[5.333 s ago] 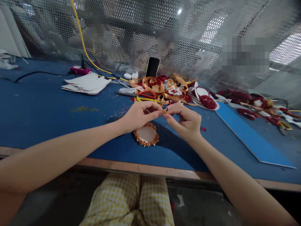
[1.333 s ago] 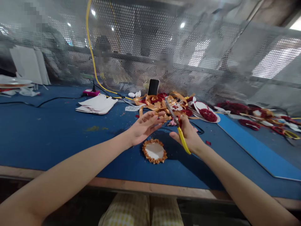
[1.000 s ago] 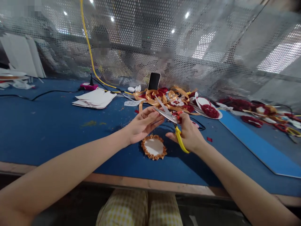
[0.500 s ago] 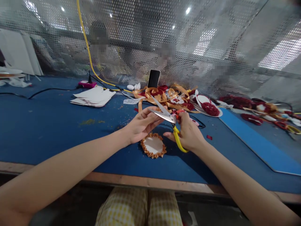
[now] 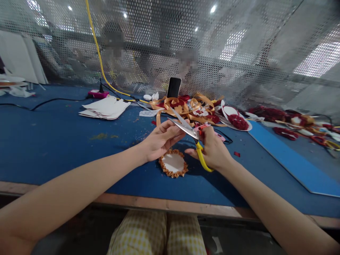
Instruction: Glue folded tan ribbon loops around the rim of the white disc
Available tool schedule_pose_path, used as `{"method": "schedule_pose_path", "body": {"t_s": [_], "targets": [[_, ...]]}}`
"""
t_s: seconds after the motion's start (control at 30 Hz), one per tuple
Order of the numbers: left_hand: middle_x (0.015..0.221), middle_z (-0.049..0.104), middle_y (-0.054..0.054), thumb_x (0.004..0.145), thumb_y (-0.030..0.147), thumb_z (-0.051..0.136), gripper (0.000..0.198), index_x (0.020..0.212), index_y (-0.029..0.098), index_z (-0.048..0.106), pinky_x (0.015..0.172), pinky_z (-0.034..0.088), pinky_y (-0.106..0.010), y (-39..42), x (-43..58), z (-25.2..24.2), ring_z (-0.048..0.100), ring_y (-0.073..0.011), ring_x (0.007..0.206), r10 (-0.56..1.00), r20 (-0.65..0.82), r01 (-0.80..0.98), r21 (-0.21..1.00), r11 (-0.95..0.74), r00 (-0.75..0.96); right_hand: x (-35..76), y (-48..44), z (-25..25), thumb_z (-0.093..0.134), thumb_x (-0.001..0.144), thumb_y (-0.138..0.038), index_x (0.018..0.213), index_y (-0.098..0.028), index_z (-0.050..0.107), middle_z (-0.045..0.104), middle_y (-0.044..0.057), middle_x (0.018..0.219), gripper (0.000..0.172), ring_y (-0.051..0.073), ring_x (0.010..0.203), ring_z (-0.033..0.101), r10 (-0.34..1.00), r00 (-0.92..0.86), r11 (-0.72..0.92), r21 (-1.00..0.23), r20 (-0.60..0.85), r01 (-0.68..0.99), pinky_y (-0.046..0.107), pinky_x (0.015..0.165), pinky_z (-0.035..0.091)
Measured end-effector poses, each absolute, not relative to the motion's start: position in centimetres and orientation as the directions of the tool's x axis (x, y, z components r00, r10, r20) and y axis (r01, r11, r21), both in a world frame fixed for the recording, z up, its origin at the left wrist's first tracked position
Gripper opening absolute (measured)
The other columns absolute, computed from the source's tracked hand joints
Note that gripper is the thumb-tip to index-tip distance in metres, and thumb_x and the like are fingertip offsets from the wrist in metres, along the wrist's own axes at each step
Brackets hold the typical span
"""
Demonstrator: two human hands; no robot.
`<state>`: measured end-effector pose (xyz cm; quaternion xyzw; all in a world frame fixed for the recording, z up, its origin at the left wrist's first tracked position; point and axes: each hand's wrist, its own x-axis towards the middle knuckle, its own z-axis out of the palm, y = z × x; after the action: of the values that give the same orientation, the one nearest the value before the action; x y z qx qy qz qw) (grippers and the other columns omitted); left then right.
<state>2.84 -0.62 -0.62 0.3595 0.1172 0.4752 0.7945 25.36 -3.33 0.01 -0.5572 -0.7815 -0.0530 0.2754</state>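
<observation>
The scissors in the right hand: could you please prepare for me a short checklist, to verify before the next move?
1. Scissors held by the handles in the right hand: ok.
2. Blades open: ok, the two stand apart.
3. Left hand clear of the blades: not ok in this view, they cross in front of its fingertips; contact, cannot tell.
4. Something pinched in the left fingertips: cannot tell, the blades partly hide them.
5. Ruffled round piece lying on the table, away from the blades: ok.
6. Blade tips free of the ribbon pile: cannot tell, they overlap in the picture.
</observation>
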Motion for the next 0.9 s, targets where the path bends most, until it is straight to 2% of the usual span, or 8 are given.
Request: {"method": "schedule_pose_path", "body": {"t_s": [0.17,0.3,0.47,0.57,0.73,0.9], "targets": [[0.107,0.081,0.001,0.085,0.015,0.085,0.014,0.095,0.019,0.077,0.105,0.054,-0.028,-0.8,2.9,-0.3,0.076,-0.0118,0.1,0.844,0.137,-0.681,0.663,0.31,0.518,25.8,-3.1,-0.4,0.057,0.073,-0.096,0.095,-0.028,0.031,0.049,-0.002,0.064,0.076,0.022,0.054,0.049,0.83,-0.234,0.39,-0.226,0.506,0.893,0.032,0.053,0.031],[0.106,0.082,0.0,0.086,0.019,0.085,0.012,0.093,0.019,0.076,0.105,0.054,-0.029,-0.9,2.7,0.0,0.077,-0.0143,0.103,0.822,0.174,-0.678,0.67,0.304,0.542,26.2,-2.8,-0.6,0.051,0.076,-0.097,0.103,-0.026,0.035,0.049,-0.003,0.065,0.078,0.021,0.054,0.047,0.807,-0.294,0.459,-0.231,0.511,0.858,0.032,0.055,0.03],[0.109,0.082,-0.005,0.083,0.027,0.09,0.02,0.092,0.017,0.075,0.11,0.051,-0.032,-0.4,2.3,0.0,0.077,-0.0186,0.11,0.777,0.238,-0.641,0.722,0.259,0.582,27.2,-2.6,0.0,0.037,0.076,-0.103,0.117,-0.021,0.038,0.059,0.005,0.083,0.091,0.025,0.066,0.056,0.776,-0.365,0.523,-0.202,0.514,0.828,0.034,0.06,0.038],[0.104,0.081,-0.004,0.079,0.03,0.093,0.026,0.092,0.017,0.075,0.109,0.052,-0.034,0.1,2.1,-0.2,0.077,-0.0178,0.103,0.781,0.254,-0.63,0.746,0.217,0.57,27.9,-2.6,0.4,0.04,0.073,-0.104,0.121,-0.02,0.039,0.061,0.008,0.09,0.097,0.028,0.07,0.061,0.785,-0.358,0.48,-0.131,0.505,0.867,0.035,0.06,0.04],[0.103,0.079,-0.004,0.076,0.022,0.094,0.024,0.088,0.016,0.074,0.107,0.053,-0.034,0.4,1.5,0.2,0.076,-0.0152,0.096,0.782,0.256,-0.57,0.807,0.151,0.568,28.2,-2.6,0.8,0.05,0.077,-0.095,0.118,-0.022,0.041,0.062,0.007,0.083,0.085,0.029,0.063,0.061,0.784,-0.36,0.434,-0.032,0.506,0.9,0.034,0.058,0.036],[0.092,0.075,-0.003,0.076,0.028,0.093,0.024,0.084,0.015,0.075,0.104,0.054,-0.036,0.6,1.2,0.2,0.073,-0.0163,0.095,0.76,0.291,-0.542,0.835,0.094,0.581,28.0,-2.9,1.1,0.055,0.079,-0.087,0.115,-0.022,0.042,0.066,0.011,0.086,0.075,0.033,0.069,0.066,0.779,-0.38,0.428,0.02,0.499,0.903,0.035,0.061,0.039]]}}
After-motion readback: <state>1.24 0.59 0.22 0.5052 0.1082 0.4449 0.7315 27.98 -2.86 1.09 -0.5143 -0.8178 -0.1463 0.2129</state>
